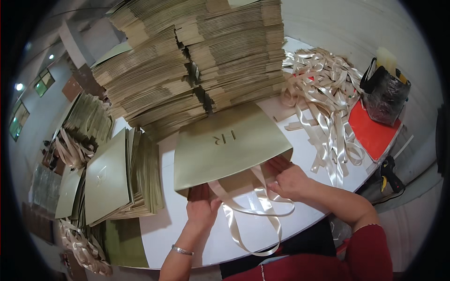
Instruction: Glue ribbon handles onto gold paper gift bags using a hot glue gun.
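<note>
A gold-green paper gift bag lies flat on the white tabletop, its mouth towards me and letters stamped on its upper face. My left hand has its fingers inside the mouth at the left side, fingertips hidden, thumb spread away. At the right side, my right hand reaches in with its fingers against the inner side panel and its thumb apart. Nothing shows pinched between thumb and fingers of either hand. Two cream satin ribbon handles hang out of the mouth between my hands, looping onto the table.
Tall stacks of folded paper bags rise behind the bag. More bags with ribbon handles stand at left. Loose satin ribbons are heaped at right, beside a red sheet, a dark plastic-wrapped container and a glue gun.
</note>
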Demonstrator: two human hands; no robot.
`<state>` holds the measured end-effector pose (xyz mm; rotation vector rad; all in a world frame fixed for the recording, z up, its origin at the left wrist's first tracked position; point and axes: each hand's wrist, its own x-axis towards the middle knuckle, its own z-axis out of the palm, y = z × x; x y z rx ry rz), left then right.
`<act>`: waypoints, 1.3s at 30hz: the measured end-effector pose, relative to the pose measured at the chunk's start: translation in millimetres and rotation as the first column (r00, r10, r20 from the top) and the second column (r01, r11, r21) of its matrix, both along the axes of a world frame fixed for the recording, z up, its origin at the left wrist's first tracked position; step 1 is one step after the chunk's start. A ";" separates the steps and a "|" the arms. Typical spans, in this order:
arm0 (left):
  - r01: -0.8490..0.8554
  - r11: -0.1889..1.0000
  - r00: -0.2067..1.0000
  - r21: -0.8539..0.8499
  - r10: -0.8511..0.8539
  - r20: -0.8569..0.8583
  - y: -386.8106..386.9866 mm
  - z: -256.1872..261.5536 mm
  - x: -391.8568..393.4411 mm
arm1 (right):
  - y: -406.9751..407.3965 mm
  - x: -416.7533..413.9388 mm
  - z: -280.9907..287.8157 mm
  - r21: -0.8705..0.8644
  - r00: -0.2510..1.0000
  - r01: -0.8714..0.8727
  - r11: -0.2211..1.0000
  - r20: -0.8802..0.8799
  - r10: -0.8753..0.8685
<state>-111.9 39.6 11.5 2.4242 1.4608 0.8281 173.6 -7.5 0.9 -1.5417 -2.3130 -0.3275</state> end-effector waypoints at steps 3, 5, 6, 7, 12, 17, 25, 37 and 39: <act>0.101 0.952 0.995 -0.290 -0.096 0.033 -25.2 -6.5 -43.3 | -21.6 5.7 9.7 -0.170 0.959 -0.209 0.963 -0.227 0.169; 0.135 0.966 0.942 -0.218 -0.057 0.331 -64.8 -6.9 -81.2 | -48.7 21.9 28.8 -0.253 0.834 -0.409 0.877 -0.494 0.246; 0.022 0.960 0.867 -0.280 0.121 0.484 -67.0 0.2 -96.7 | -48.9 32.2 11.4 0.133 0.665 -0.280 0.951 -0.687 0.292; -0.069 0.928 0.735 -0.366 0.295 0.610 -73.2 9.4 -106.3 | -47.8 38.3 23.4 0.044 0.523 -0.144 0.989 -0.845 0.114; -0.343 0.938 0.939 -0.046 0.342 -0.033 -0.6 -76.0 -73.0 | 26.3 13.7 45.6 -0.711 0.196 -0.381 0.591 -0.687 -0.700; 0.311 0.848 0.350 -0.429 0.317 0.881 -25.3 -45.8 -59.5 | -13.8 -14.3 12.2 -0.449 -0.123 -0.351 0.821 -0.847 -0.516; 0.120 0.850 -0.216 -0.513 0.527 0.822 -112.0 36.4 2.8 | -23.8 -113.8 -13.3 -0.109 -0.141 -0.399 0.911 -0.974 -0.178; -0.567 0.796 -0.180 -0.212 0.131 0.975 -86.7 157.6 -354.8 | 33.4 -314.0 157.2 0.268 0.498 -0.827 0.494 -0.058 0.865; -0.422 0.827 -0.256 -0.372 0.284 0.924 -81.1 178.6 -454.6 | 44.9 -347.0 154.3 0.265 0.558 -0.804 0.532 0.026 0.829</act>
